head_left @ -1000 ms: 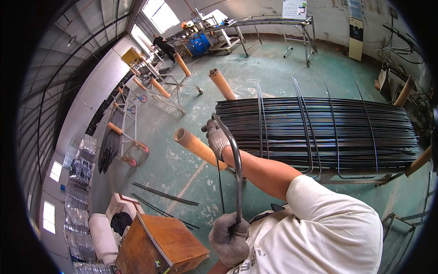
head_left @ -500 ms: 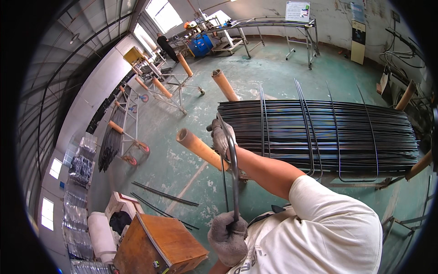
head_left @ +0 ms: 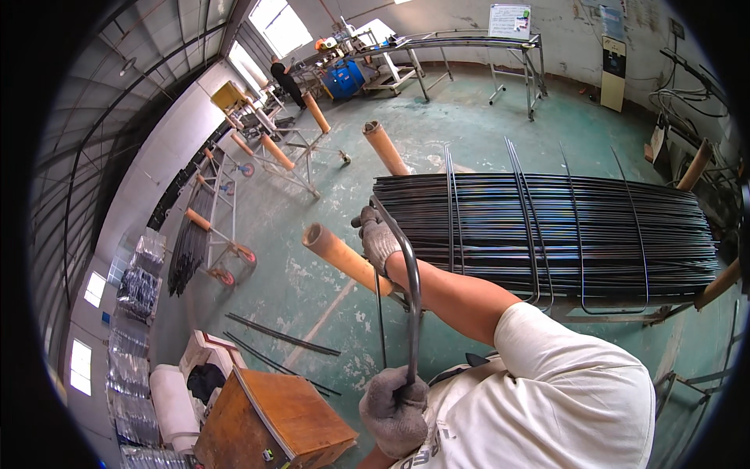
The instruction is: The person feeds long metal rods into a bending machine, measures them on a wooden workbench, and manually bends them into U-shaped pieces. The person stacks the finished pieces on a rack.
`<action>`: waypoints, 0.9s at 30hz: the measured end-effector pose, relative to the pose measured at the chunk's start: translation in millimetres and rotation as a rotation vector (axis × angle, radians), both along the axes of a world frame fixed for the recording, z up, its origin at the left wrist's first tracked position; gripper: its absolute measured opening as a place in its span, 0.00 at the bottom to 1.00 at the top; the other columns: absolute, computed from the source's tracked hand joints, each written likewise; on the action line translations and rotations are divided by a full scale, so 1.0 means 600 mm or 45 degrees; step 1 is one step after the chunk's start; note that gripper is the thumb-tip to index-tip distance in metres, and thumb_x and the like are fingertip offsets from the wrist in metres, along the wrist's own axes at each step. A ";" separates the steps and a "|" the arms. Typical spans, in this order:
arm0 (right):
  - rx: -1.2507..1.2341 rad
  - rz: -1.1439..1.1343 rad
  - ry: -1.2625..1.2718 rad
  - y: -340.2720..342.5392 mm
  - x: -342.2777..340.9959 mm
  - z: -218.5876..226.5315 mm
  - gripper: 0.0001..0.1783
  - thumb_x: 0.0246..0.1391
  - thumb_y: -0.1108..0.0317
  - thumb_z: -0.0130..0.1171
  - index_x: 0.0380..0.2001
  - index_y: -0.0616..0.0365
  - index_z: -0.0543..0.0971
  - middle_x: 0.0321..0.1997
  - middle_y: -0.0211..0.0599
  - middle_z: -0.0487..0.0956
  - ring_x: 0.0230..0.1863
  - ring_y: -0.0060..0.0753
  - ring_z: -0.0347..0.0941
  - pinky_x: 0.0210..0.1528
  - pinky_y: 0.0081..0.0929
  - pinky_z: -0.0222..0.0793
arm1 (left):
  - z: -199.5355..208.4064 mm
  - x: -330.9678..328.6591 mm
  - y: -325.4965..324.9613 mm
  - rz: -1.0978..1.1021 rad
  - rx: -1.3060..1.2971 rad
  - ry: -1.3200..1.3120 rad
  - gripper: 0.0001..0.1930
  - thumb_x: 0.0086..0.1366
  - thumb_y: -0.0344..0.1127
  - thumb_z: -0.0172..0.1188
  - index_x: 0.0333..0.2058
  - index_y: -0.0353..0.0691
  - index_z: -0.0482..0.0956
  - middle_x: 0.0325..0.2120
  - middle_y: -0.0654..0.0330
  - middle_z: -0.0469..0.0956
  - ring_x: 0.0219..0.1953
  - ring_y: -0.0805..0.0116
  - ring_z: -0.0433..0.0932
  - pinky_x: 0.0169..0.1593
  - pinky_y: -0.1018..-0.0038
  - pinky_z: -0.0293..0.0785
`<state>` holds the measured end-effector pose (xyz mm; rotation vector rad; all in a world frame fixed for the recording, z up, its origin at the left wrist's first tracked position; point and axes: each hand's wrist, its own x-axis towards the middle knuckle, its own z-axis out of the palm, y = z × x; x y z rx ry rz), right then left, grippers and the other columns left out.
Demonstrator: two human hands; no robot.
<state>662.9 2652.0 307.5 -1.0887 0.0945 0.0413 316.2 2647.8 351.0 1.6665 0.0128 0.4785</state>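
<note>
A dark, bent metal rod runs between my two gloved hands, curving close in front of me. My left hand, in a grey glove, is closed around its near end beside my shirt. The right arm reaches out to the left; my right hand has curled fingers at the rod's far end, where the grip is partly hidden. A thinner dark bar runs beneath, from under the right hand toward the left one; whether it is part of the same rod I cannot tell. Beside the right hand lies a big stack of long black rods.
Several U-shaped bars stand around the stack. Orange posts rise at its corners. A wooden cabinet stands near left, with loose rods on the floor beyond. Wheeled racks and a person are farther off.
The bent rod has swung to the right, its curve now crossing over my right wrist. Both hands have shifted slightly and keep their grip.
</note>
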 end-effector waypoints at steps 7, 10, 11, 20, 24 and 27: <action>-0.010 0.045 -0.015 0.010 0.017 -0.015 0.19 0.79 0.57 0.57 0.43 0.59 0.90 0.27 0.25 0.79 0.26 0.19 0.69 0.31 0.29 0.66 | 0.000 0.003 0.003 0.002 -0.025 0.010 0.08 0.71 0.16 0.64 0.45 0.34 0.82 0.29 0.61 0.81 0.29 0.75 0.79 0.35 0.74 0.76; -0.032 0.054 -0.045 0.013 0.015 -0.013 0.24 0.82 0.50 0.53 0.47 0.58 0.88 0.26 0.25 0.75 0.24 0.21 0.68 0.29 0.31 0.65 | 0.002 0.006 0.008 -0.011 -0.004 0.010 0.07 0.72 0.17 0.65 0.45 0.34 0.82 0.29 0.62 0.81 0.29 0.75 0.78 0.35 0.74 0.76; 0.027 0.031 -0.018 0.015 0.012 -0.011 0.20 0.80 0.55 0.57 0.46 0.60 0.90 0.26 0.24 0.78 0.25 0.19 0.69 0.30 0.29 0.65 | 0.002 0.006 0.012 -0.013 0.013 0.018 0.07 0.72 0.18 0.66 0.45 0.34 0.82 0.29 0.62 0.81 0.29 0.75 0.78 0.35 0.74 0.76; 0.032 -0.051 -0.070 0.005 0.045 -0.056 0.26 0.78 0.48 0.53 0.42 0.61 0.87 0.24 0.21 0.73 0.22 0.20 0.65 0.28 0.28 0.61 | -0.015 0.010 0.032 0.072 0.026 0.029 0.06 0.75 0.24 0.70 0.46 0.34 0.82 0.30 0.61 0.81 0.30 0.75 0.78 0.36 0.74 0.76; 0.045 -0.037 -0.063 0.007 0.044 -0.070 0.25 0.80 0.50 0.54 0.43 0.61 0.88 0.25 0.23 0.76 0.24 0.21 0.67 0.29 0.28 0.63 | -0.032 0.006 0.034 0.072 0.074 -0.019 0.06 0.75 0.23 0.69 0.47 0.34 0.83 0.30 0.61 0.82 0.31 0.75 0.79 0.37 0.75 0.76; 0.139 0.020 0.024 0.003 0.020 -0.053 0.21 0.83 0.57 0.55 0.41 0.60 0.88 0.22 0.19 0.73 0.22 0.16 0.65 0.26 0.25 0.59 | -0.029 0.001 0.030 0.003 0.014 -0.007 0.07 0.74 0.22 0.69 0.47 0.34 0.83 0.30 0.61 0.82 0.32 0.74 0.79 0.37 0.75 0.77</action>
